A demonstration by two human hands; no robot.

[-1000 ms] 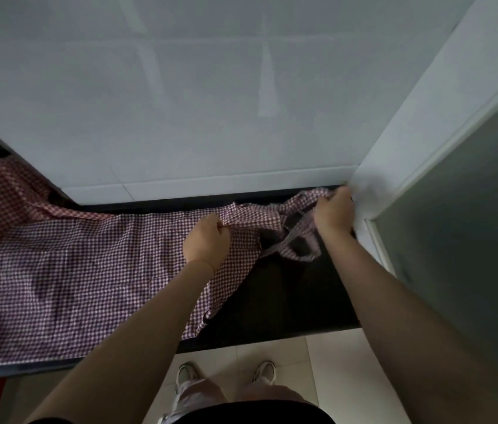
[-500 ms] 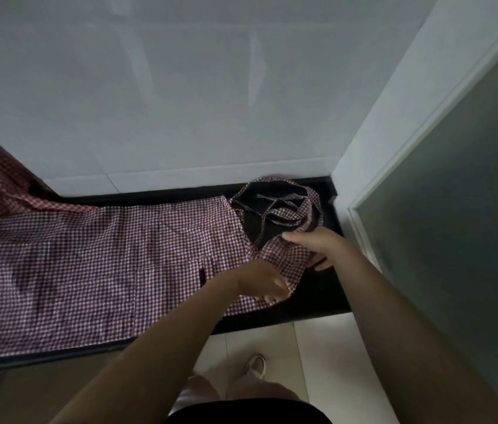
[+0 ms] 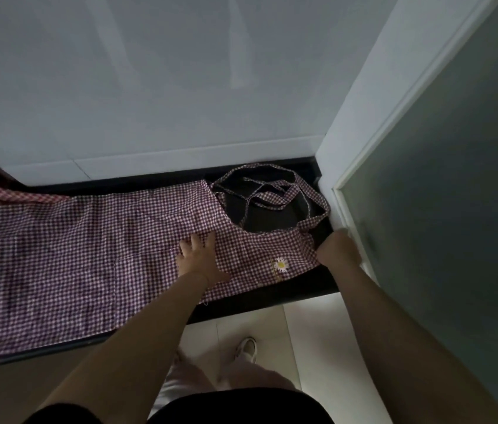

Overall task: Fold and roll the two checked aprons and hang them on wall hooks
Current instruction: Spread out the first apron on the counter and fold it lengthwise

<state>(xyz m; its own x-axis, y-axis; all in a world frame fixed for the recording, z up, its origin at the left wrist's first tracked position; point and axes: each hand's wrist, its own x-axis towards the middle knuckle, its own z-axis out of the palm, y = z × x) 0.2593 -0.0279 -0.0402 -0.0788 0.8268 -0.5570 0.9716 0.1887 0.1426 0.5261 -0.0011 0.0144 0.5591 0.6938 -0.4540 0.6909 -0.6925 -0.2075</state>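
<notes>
- Soft checked apron lies flat along the dark glossy desk, its thin straps looped at the right end.
- Left hand presses it, fingers spread wide.
- Right hand pinches the apron's right corner, beside a daisy patch.

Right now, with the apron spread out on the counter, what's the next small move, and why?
Probably gather the loose straps onto the bib. The apron lies flat under the open left hand, the right hand pinches its corner by the door frame, and the straps sprawl on the dark counter, so they'd tangle a fold.
</notes>
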